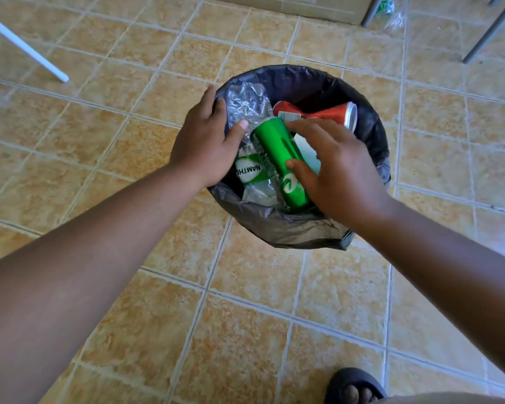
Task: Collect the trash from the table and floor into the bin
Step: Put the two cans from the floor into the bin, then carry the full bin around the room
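Note:
A round bin (370, 118) lined with a dark plastic bag stands on the tiled floor. Inside it lie a green can (277, 153), a crushed red can (327, 113), a clear plastic bottle (245, 104) with a green and white label, and a white scrap. My left hand (204, 141) grips the bin's left rim, thumb inside against the bottle. My right hand (336, 167) is over the bin with thumb and fingers around the green can's lower part.
A cardboard box (292, 5) sits on the floor at the back. Grey table legs (490, 30) and clear plastic litter with a green scrap (391, 13) are at the back right. A white leg (24, 45) slants at left. My sandalled foot (353, 386) is below.

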Demonstrator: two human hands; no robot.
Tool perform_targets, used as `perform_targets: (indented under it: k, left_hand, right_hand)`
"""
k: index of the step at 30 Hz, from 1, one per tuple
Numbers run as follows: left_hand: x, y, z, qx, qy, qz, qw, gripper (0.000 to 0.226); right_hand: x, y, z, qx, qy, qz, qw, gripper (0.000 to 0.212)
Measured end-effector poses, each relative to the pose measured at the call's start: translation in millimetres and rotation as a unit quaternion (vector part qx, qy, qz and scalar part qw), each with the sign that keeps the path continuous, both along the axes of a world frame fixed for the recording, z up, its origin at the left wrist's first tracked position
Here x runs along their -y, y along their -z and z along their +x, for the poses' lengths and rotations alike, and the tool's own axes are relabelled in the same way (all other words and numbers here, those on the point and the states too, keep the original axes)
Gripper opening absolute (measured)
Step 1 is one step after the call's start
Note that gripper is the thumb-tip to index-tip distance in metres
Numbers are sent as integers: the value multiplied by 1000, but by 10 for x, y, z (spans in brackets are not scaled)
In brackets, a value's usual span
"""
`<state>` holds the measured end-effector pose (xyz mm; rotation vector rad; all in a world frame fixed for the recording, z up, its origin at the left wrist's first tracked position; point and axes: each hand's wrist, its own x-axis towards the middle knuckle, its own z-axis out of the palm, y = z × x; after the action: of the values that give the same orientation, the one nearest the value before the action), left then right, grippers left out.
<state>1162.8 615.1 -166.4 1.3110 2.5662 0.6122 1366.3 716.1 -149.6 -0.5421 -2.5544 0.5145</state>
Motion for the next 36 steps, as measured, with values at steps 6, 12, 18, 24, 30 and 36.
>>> perform_targets:
  k: [6,12,18,24,30,36]
  left_hand:
    - [-2,6,-2,-3,0,5,1000,70]
    - [10,-7,2,-14,5,4,1000,65]
    - [30,-43,10,39,-3,40,998,59]
    - [48,-76,-26,94,-97,108,985,59]
    - [38,-31,-109,111,-148,116,976,55]
    - [-36,-41,-243,181,-188,126,957,40]
  right_hand:
    - [-276,-18,157,-47,71,17,996,37]
    - [-661,76,271,-41,168,-23,985,42]
    - [-777,96,199,28,165,-85,982,50]
    - [-860,44,269,42,221,-121,967,48]
    - [-900,61,300,31,234,-146,961,44]
    - [-990,97,301,35,232,-171,957,42]
